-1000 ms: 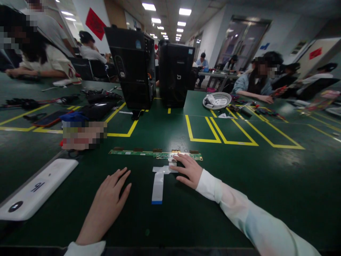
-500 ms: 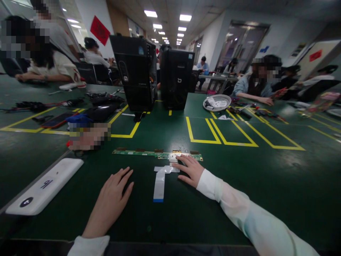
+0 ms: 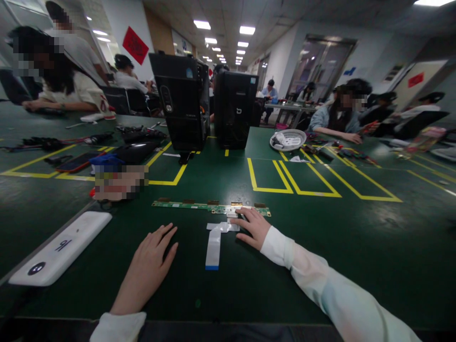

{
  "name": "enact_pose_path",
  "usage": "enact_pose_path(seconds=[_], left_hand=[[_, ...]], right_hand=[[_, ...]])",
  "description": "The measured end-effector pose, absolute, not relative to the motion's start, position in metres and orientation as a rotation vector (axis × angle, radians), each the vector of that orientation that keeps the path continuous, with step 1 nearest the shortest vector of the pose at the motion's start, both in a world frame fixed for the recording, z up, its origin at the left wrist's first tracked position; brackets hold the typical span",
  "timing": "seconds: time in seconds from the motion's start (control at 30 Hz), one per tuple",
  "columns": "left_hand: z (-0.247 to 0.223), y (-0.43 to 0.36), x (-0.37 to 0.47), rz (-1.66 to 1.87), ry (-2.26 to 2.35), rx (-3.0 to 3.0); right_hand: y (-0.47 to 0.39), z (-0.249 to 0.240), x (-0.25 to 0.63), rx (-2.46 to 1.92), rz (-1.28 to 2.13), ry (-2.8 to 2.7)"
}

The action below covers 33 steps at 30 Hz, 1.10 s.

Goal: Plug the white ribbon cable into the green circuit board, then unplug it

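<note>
Circuit board (image 3: 220,209), unmoved, right hand (image 3: 253,228) still at ribbon cable (image 3: 213,248)

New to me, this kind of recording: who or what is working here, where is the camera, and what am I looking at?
There is no robot. A person works bare-handed, and the view comes from one camera worn on the head, looking forward and down.

The left hand is open over the green table, holding nothing. The right hand is spread, fingers at a narrow green circuit board and a white ribbon cable with a blue end; how firmly it touches them I cannot tell.

A white device lies at the left. Farther off stand two black computer cases and a white basket.
</note>
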<state>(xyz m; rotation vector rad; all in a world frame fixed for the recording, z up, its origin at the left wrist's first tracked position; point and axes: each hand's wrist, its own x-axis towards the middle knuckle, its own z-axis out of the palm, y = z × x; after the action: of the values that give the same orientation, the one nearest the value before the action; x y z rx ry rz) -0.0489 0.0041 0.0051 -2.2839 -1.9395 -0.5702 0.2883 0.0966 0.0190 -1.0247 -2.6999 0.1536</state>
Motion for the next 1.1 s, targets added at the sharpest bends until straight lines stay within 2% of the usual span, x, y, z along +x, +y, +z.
enact_pose_path(seconds=[1.1], left_hand=[[0.0089, 0.0019, -0.0473, -0.525, -1.951, -2.297]], right_hand=[[0.0975, 0.0177, 0.2846, -0.976, 0.111, -2.724]])
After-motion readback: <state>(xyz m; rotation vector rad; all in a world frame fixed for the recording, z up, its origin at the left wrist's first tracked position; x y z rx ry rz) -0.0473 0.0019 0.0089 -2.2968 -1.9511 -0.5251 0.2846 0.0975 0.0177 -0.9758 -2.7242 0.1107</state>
